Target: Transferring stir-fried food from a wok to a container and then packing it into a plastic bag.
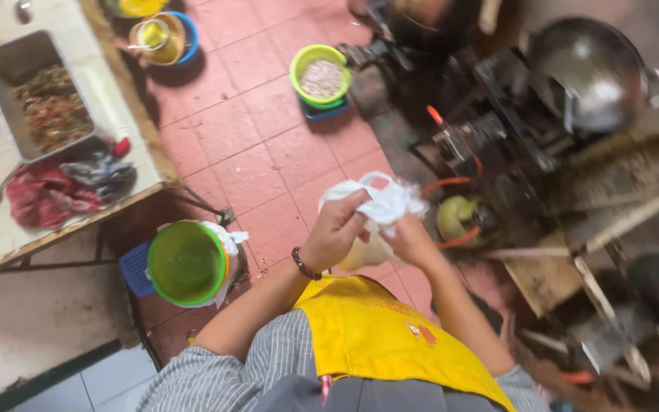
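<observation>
Both my hands are raised in front of my yellow apron (379, 336) and hold a white plastic bag (387, 200). My left hand (337, 229) pinches the bag's near side, a dark bead bracelet on its wrist. My right hand (409, 240) grips the bag from beneath, fingers closed in the crumpled plastic. The bag's handle loops stand up above the hands. What is inside the bag is hidden.
A green bowl (184, 263) on a blue basket stands lower left. On the tiled counter (123, 114) at left are a steel tray (36, 95) with chopped food and rags. A green bowl of grains (320, 76) sits on the red floor. A wok (585, 72) on a burner stands right.
</observation>
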